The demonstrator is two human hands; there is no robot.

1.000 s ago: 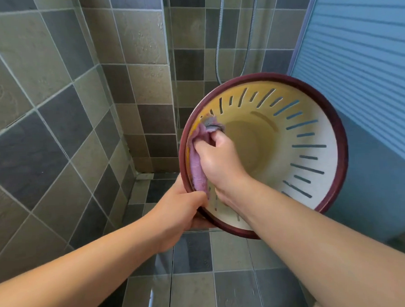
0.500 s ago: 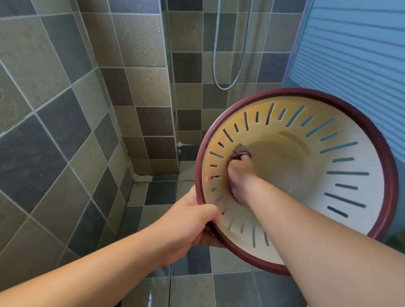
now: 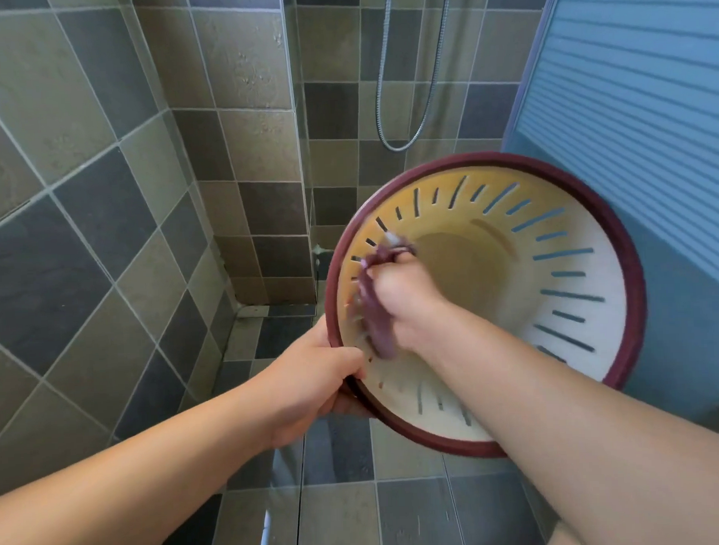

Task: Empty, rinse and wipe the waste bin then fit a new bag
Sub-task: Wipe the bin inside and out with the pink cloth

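Observation:
A round cream waste bin [image 3: 586, 280] with slotted walls and a dark red rim is held up in the air, its mouth tilted towards me. My left hand [image 3: 313, 388] grips the rim at its lower left edge. Inside the bin my right hand [image 3: 407, 299] holds a purple cloth [image 3: 375, 312], pressing it against the left inner wall. The cloth is blurred with motion. The bin's floor looks bare.
Tiled walls [image 3: 102, 199] close in on the left and ahead. A shower hose [image 3: 406, 140] loops on the back wall. A blue ribbed panel [image 3: 649, 99] stands right behind the bin. A glass edge [image 3: 304, 478] runs down to the tiled floor below.
My right hand with the cloth has come back from deep inside the bin towards the left wall near the rim. The bin stays tilted towards me in my left hand.

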